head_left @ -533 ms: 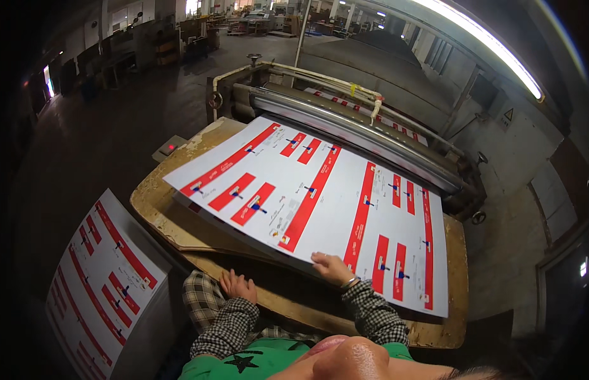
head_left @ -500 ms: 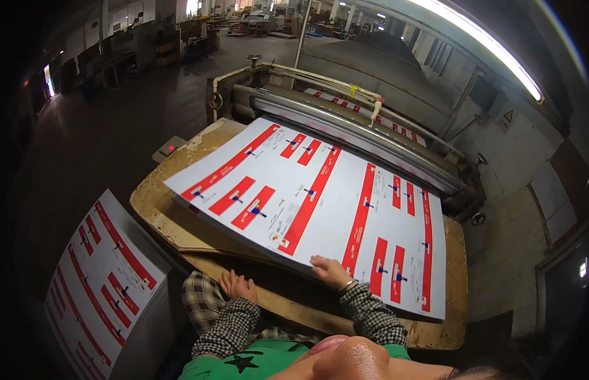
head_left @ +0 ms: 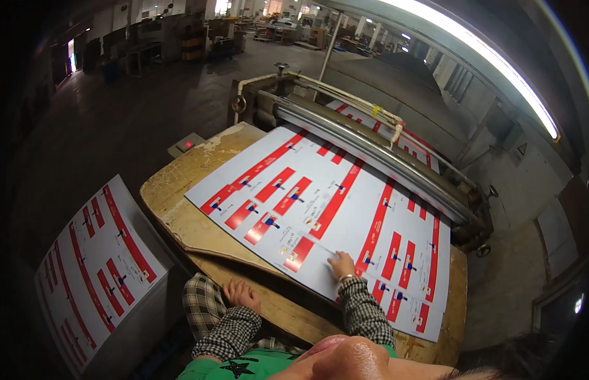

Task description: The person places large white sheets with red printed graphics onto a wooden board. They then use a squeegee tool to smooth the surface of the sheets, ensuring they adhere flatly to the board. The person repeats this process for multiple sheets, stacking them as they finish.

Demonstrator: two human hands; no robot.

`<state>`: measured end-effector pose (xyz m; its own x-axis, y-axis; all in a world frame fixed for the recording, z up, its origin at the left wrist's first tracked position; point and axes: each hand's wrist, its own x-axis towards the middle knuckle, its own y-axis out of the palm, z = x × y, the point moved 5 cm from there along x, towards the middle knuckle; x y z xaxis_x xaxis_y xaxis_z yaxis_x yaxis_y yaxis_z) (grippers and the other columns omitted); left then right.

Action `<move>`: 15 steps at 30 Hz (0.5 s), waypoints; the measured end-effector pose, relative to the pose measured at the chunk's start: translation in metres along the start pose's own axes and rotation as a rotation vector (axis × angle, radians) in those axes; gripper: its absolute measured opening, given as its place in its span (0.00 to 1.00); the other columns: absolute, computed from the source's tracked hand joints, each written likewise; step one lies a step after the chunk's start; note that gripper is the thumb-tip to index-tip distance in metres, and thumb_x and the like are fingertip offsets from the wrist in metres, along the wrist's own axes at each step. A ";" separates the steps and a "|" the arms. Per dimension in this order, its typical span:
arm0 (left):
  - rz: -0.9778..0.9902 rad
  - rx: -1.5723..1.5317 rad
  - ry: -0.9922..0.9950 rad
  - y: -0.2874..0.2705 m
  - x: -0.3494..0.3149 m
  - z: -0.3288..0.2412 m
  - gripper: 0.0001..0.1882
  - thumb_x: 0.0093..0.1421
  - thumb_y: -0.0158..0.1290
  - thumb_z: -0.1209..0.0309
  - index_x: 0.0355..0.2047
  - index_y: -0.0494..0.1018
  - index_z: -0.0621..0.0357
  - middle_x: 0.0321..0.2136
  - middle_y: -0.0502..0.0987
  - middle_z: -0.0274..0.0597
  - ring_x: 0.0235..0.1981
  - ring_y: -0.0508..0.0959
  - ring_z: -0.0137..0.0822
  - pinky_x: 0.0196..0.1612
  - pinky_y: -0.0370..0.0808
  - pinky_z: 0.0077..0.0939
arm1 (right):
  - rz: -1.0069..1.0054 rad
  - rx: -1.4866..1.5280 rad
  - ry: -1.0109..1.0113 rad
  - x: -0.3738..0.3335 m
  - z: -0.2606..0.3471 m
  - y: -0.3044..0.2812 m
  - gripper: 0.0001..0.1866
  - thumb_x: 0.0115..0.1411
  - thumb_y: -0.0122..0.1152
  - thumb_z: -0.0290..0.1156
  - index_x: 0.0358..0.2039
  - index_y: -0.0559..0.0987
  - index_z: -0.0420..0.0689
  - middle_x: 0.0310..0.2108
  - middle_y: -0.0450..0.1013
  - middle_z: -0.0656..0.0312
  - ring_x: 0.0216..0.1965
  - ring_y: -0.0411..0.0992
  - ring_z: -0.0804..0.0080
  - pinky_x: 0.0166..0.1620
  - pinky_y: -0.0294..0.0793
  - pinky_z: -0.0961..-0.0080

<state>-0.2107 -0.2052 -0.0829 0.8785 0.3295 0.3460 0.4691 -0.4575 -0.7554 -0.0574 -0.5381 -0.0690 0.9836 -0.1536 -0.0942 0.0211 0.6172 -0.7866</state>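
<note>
A large white sheet [head_left: 329, 190] printed with red bands lies on the worn wooden board, its far edge at the metal rollers [head_left: 370, 161]. Another printed sheet [head_left: 300, 269] shows beneath it along the near side, slightly offset. My right hand [head_left: 340, 266] rests with fingers stretched out on the printed sheets near their front edge, gripping nothing. My left hand [head_left: 242, 296] lies at the board's front edge beside my checked trousers, fingers loosely extended and holding nothing.
The wooden board [head_left: 174, 206] has a chipped surface and a split front edge. To the left stands a tall stack of printed sheets [head_left: 95, 266]. A small box with a red light [head_left: 188, 144] sits by the board. Beyond the rollers, another printed sheet [head_left: 354, 114] emerges.
The upper sheet has moved forward into the rollers, uncovering the sheet below along the near edge. My right hand has moved slightly forward over the sheets; my left stays at the board's edge.
</note>
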 end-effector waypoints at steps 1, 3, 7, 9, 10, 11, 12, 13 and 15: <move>0.019 0.003 -0.014 -0.003 0.004 -0.002 0.10 0.43 0.49 0.74 0.24 0.77 0.68 0.39 0.75 0.53 0.54 0.65 0.55 0.63 0.43 0.58 | 0.051 -0.089 -0.138 0.000 0.013 0.009 0.31 0.47 0.65 0.46 0.46 0.73 0.37 0.50 0.68 0.43 0.55 0.63 0.49 0.58 0.62 0.66; 0.007 0.009 -0.021 -0.003 0.003 0.005 0.11 0.43 0.49 0.73 0.25 0.77 0.68 0.39 0.76 0.52 0.53 0.66 0.54 0.63 0.43 0.58 | 0.162 -0.280 -0.404 -0.029 0.027 0.040 0.33 0.46 0.65 0.45 0.49 0.71 0.37 0.51 0.66 0.40 0.58 0.59 0.45 0.60 0.58 0.62; -0.001 0.026 -0.027 -0.002 0.002 0.013 0.12 0.43 0.50 0.72 0.25 0.77 0.68 0.39 0.76 0.52 0.53 0.66 0.54 0.63 0.44 0.57 | 0.174 -0.398 -0.518 -0.091 0.064 0.031 0.36 0.46 0.66 0.43 0.51 0.68 0.36 0.53 0.63 0.40 0.59 0.55 0.42 0.61 0.55 0.60; 0.004 0.019 -0.026 -0.001 0.002 0.010 0.12 0.43 0.50 0.72 0.25 0.77 0.68 0.39 0.76 0.53 0.53 0.66 0.54 0.63 0.44 0.57 | 0.234 -0.254 -0.502 -0.079 0.052 0.024 0.33 0.46 0.65 0.42 0.49 0.70 0.35 0.54 0.63 0.42 0.59 0.56 0.45 0.59 0.58 0.63; 0.012 0.005 -0.027 -0.002 0.003 0.006 0.11 0.43 0.50 0.73 0.25 0.77 0.68 0.39 0.76 0.53 0.53 0.66 0.54 0.63 0.43 0.57 | 0.292 -0.266 -0.488 -0.075 0.048 0.024 0.29 0.48 0.64 0.41 0.47 0.71 0.36 0.51 0.65 0.43 0.56 0.60 0.47 0.56 0.61 0.63; 0.020 -0.010 -0.027 -0.002 0.003 0.004 0.11 0.43 0.50 0.73 0.25 0.77 0.69 0.39 0.76 0.53 0.53 0.66 0.54 0.64 0.43 0.57 | 0.351 -0.278 -0.473 -0.072 0.043 0.025 0.26 0.49 0.63 0.40 0.45 0.73 0.37 0.49 0.67 0.44 0.53 0.63 0.49 0.53 0.64 0.64; 0.022 -0.008 -0.028 -0.003 0.003 0.005 0.11 0.43 0.50 0.73 0.25 0.77 0.69 0.39 0.76 0.53 0.53 0.66 0.54 0.64 0.43 0.57 | 0.415 -0.290 -0.465 -0.070 0.048 0.024 0.23 0.51 0.62 0.39 0.43 0.74 0.37 0.46 0.69 0.45 0.51 0.67 0.51 0.50 0.67 0.65; 0.024 -0.006 -0.029 -0.002 0.002 0.007 0.11 0.44 0.50 0.73 0.25 0.77 0.69 0.39 0.76 0.53 0.53 0.66 0.53 0.64 0.43 0.57 | 0.413 -0.217 -0.429 -0.068 0.052 0.016 0.19 0.52 0.60 0.38 0.40 0.75 0.38 0.42 0.71 0.46 0.46 0.69 0.52 0.46 0.68 0.64; 0.027 -0.001 -0.031 0.000 0.001 0.012 0.11 0.44 0.50 0.73 0.25 0.77 0.68 0.39 0.76 0.52 0.53 0.66 0.53 0.64 0.41 0.56 | 0.413 -0.069 -0.353 -0.068 0.057 0.004 0.12 0.55 0.56 0.35 0.34 0.76 0.39 0.33 0.74 0.48 0.36 0.73 0.55 0.38 0.70 0.64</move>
<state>-0.2112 -0.1952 -0.0886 0.8876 0.3423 0.3083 0.4454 -0.4670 -0.7639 -0.1143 -0.4817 -0.0310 0.9083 0.3661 -0.2025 -0.3797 0.5177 -0.7667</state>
